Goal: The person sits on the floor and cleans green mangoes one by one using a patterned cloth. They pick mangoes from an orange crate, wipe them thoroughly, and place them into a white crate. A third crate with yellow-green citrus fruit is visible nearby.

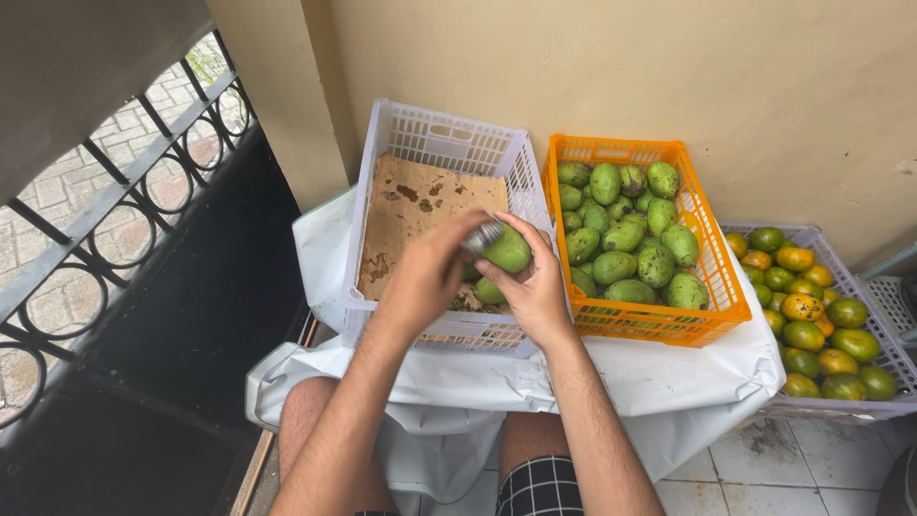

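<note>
My right hand (535, 287) grips a green mango (509, 250) over the white crate (449, 143). My left hand (430, 272) is closed around a small grey object (482, 235) pressed against the mango's top; what it is I cannot tell. A second green mango (489, 291) lies in the white crate below my hands, on brown stained cardboard (420, 210) that lines the crate's bottom.
An orange crate (712, 296) full of green mangoes stands to the right. Further right, a pale crate (893, 354) holds green and orange citrus fruits. A white sheet (611, 377) lies under the crates. A black metal railing (115, 210) is on the left, a beige wall behind.
</note>
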